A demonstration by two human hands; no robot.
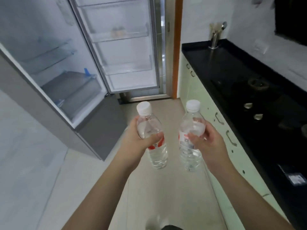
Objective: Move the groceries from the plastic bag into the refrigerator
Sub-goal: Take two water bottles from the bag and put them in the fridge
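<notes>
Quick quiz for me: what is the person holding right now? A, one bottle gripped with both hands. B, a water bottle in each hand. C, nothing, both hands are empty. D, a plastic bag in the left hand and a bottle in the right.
B: the left hand grips one white-capped water bottle and the right hand grips a second bottle, in front of the open refrigerator.

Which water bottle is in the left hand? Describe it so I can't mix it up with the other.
Start at the open refrigerator on the left, then drop to the two hands over the floor. The left hand holds the bottle nearer the fridge. Its red label shows below the fingers, while the other bottle shows mostly white-grey label.
</notes>
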